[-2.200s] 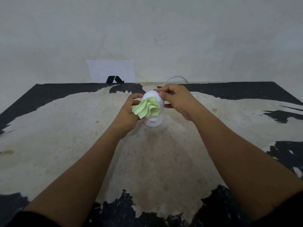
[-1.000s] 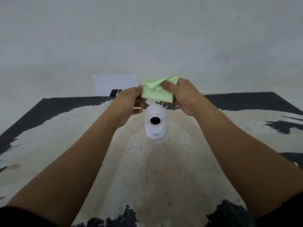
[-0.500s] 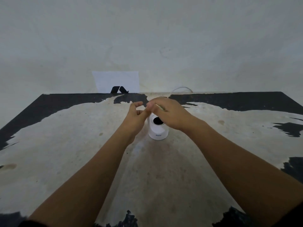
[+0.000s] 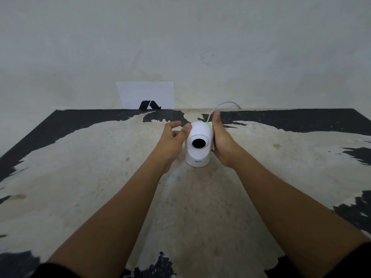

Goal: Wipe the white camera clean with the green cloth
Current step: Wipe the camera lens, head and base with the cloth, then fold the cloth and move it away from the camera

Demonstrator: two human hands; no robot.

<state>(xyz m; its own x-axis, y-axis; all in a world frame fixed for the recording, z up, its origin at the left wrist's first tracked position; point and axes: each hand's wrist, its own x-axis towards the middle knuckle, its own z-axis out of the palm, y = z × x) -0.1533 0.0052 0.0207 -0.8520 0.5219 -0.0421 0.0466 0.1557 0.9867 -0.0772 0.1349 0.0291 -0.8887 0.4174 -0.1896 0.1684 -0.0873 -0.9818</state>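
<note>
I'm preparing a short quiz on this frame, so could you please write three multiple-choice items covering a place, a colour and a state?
1. Where is the green cloth?
A. against the camera's right side, under the right hand
B. flat on the table
C. in the left hand

2. What colour is the round lens face on the white domed camera?
A. red
B. black
C. blue

3. How is the left hand?
A. clenched around the cloth
B. flat on the table
C. loosely open, thumb against the camera

Answers: A, a green edge peeks above the palm; B, the lens face is black; C, the fingers curl empty.
</note>
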